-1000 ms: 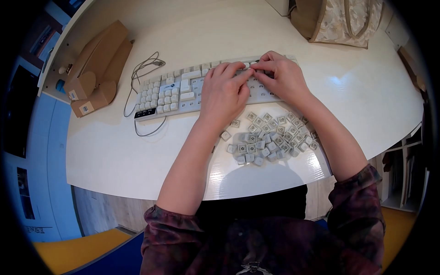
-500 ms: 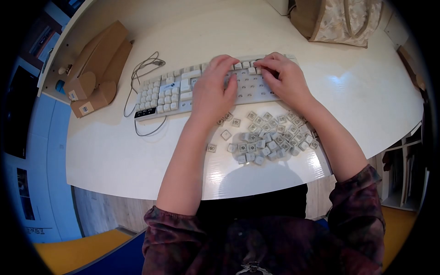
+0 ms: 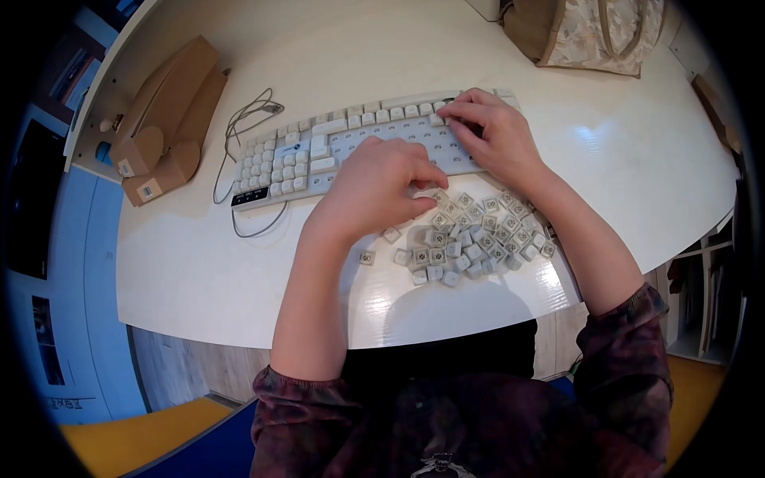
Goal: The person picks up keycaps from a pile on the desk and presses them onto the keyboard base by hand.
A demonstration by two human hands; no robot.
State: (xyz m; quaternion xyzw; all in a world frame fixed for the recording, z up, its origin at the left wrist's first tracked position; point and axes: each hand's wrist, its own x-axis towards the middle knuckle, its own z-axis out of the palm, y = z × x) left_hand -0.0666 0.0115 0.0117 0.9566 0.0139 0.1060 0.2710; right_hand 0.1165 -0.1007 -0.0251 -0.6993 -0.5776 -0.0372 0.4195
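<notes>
A white keyboard (image 3: 382, 139) lies across the desk, with keycaps on its left part and along its far rows; bare switch positions show in its middle. My left hand (image 3: 384, 185) is over the near edge of the keyboard, thumb and fingers apart and nothing visible between them, beside the pile of loose keycaps (image 3: 476, 240). Over the right part of the keyboard, my right hand (image 3: 492, 131) has its fingertips at a keycap (image 3: 437, 119); whether they grip it is hard to make out. One loose keycap (image 3: 366, 257) lies apart, left of the pile.
Brown cardboard pieces (image 3: 171, 119) stand at the left of the white desk (image 3: 207, 279). A grey cable (image 3: 247, 119) curls behind the keyboard's left end. At the back right is a patterned bag (image 3: 590, 36).
My left hand has moved off the keyboard's far rows, toward me and the loose keycaps, uncovering far-row keycaps. My right hand has stayed in nearly the same place.
</notes>
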